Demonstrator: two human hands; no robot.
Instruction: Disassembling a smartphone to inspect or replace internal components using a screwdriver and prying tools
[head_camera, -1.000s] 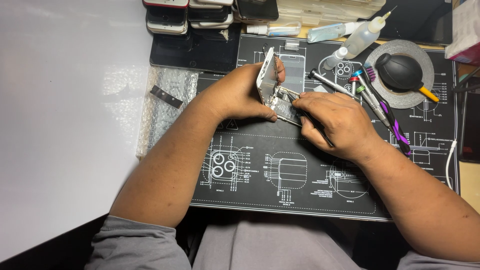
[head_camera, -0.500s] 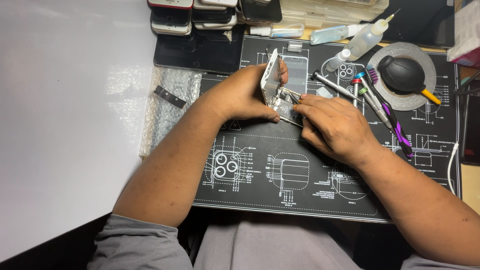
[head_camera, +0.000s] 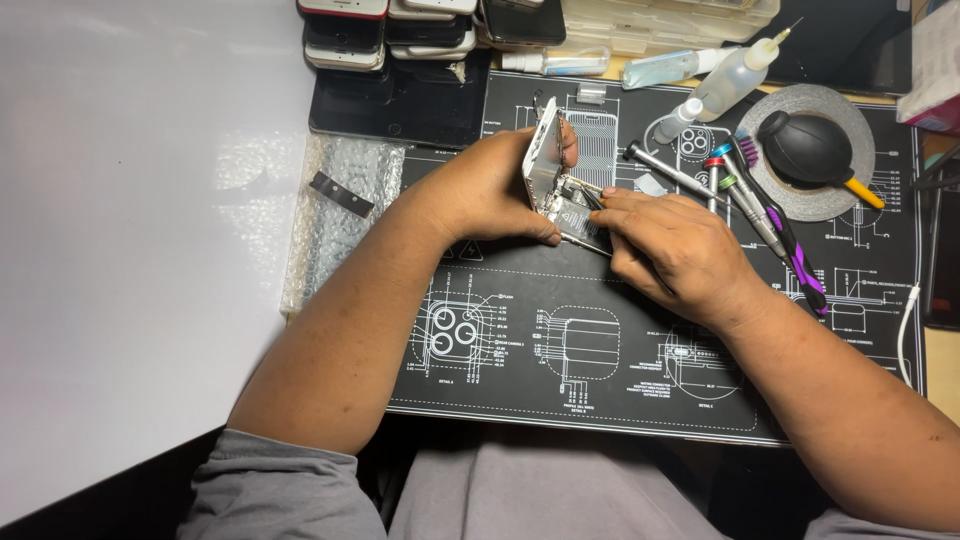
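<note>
Nearest the camera are grey sleeves and two bare forearms that reach out over a black work mat (head_camera: 560, 400), a flat rubbery sheet printed with thin white line drawings. The left hand (head_camera: 490, 190) is closed around an opened phone (head_camera: 560, 195), with the thumb along its lower edge and the fingers curled over the top, so that the pale metal shell stands up on edge, tilted, and the dark inner parts lie against the mat below it. The right hand (head_camera: 675, 250) is pinched shut just beside the left hand, its fingertips touching the phone's dark inside; whether they hold a fine tool cannot be told. To the left of the mat lies a crinkled sheet of bubble wrap (head_camera: 340, 210) with a small dark strip (head_camera: 342, 194) on it, on a smooth white table (head_camera: 130, 250). Right of the hands, several slim screwdrivers (head_camera: 745, 195) with coloured handles lie side by side, near a round black rubber blower (head_camera: 805, 148) that rests on a grey roll of tape (head_camera: 850, 105). Farther back stand a clear squeeze bottle (head_camera: 725, 82) with a needle tip and a stack of phones (head_camera: 390, 30).
</note>
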